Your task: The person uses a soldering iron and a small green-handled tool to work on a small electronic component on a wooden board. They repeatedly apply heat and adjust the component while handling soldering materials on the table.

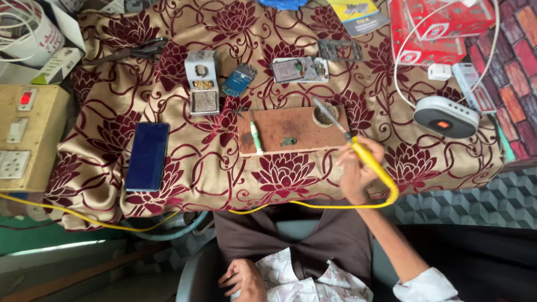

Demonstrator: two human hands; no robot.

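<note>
My right hand (358, 170) grips a yellow-handled soldering iron (366, 157), its metal tip reaching up to a small round tin (325, 116) at the far right corner of a brown wooden board (291, 130). A green-and-white tool (256, 137) and a small dark component (288, 142) lie on the board. My left hand (244, 279) rests on my lap below the table edge, fingers loosely curled, holding nothing. The iron's yellow cord (313, 204) loops down along the table front.
On the floral cloth (196, 162) lie a dark blue phone (147, 156), a white holder block (202, 82), a blue circuit board (239, 79), an opened phone body (300, 70) and a metal frame (339, 50). A switch box (25, 136) stands left; a grey speaker (446, 116) and red boxes (433, 25) right.
</note>
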